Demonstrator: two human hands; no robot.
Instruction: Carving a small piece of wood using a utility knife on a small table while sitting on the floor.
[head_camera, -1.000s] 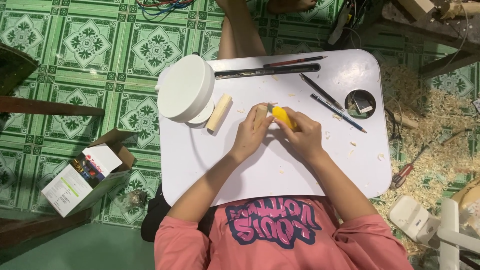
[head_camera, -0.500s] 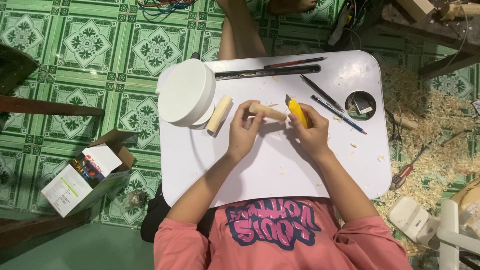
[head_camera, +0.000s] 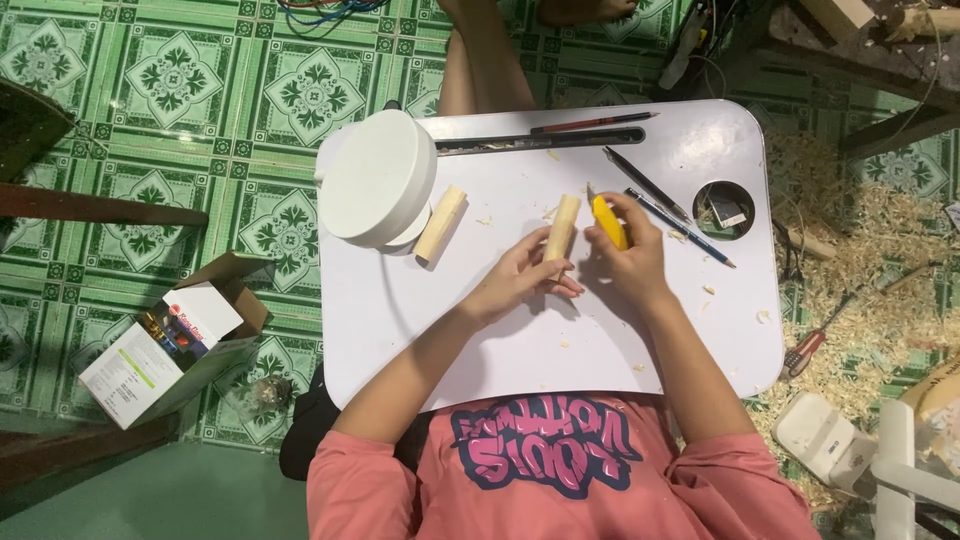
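Wooden stick (head_camera: 562, 228) gripped by left hand (head_camera: 522, 280); right hand (head_camera: 630, 258) beside it grips yellow knife (head_camera: 608, 220).

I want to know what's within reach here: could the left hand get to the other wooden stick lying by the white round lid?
Probably yes. The left hand holds one wooden stick, and the spare stick lies just to its left on the bare white table with nothing between them. The hand would have to let go of its stick first.

Bare tabletop (head_camera: 420, 330) left; pencils (head_camera: 660, 205) crowd the right.
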